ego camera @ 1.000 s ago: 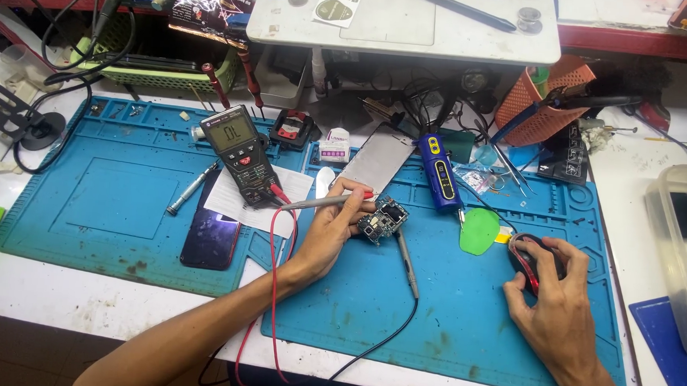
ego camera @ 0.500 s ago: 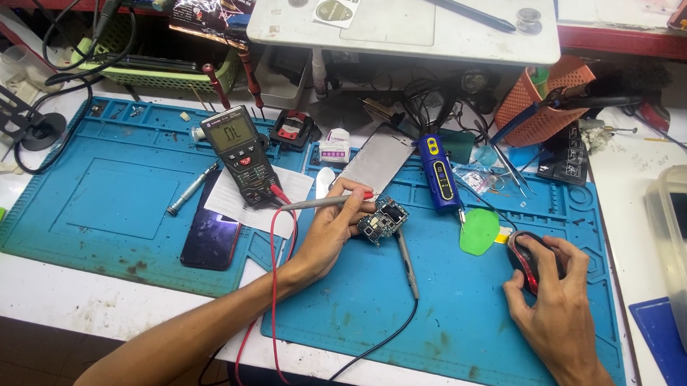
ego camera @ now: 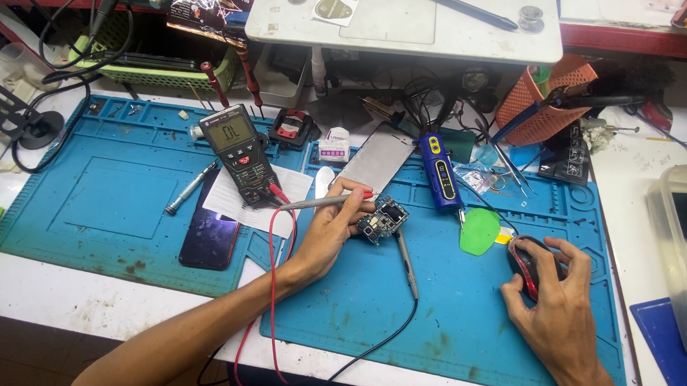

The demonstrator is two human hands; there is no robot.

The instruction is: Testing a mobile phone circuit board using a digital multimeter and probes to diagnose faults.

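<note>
Holding a grey probe (ego camera: 323, 202) with a red tip, the left hand (ego camera: 330, 231) has its fingers curled shut around the shaft, the tip lying toward a small circuit board (ego camera: 381, 218). The board sits on the blue mat (ego camera: 461, 332), just beside the left fingertips, touching or nearly so; cannot tell which. A red wire (ego camera: 269, 291) runs from the probe down along the forearm and off the front edge of the surface. A second probe (ego camera: 407, 259) lies loose on the mat just below the board, its black wire (ego camera: 382, 344) trailing toward the front edge.

The right hand (ego camera: 553, 302) rests over a black and red mouse (ego camera: 526, 265), fingers draped loosely on top, palm on the mat.

A meter (ego camera: 236, 152) with a lit screen lies tilted on a sheet of white paper (ego camera: 237, 203), left of the board. A dark phone (ego camera: 210, 237) lies flat below it. A silver back cover (ego camera: 376, 159) and a blue electric screwdriver (ego camera: 439, 170) lie behind the board. A green pick (ego camera: 478, 231) sits between board and mouse. An orange basket (ego camera: 540, 101) of tools stands at the rear right.
</note>
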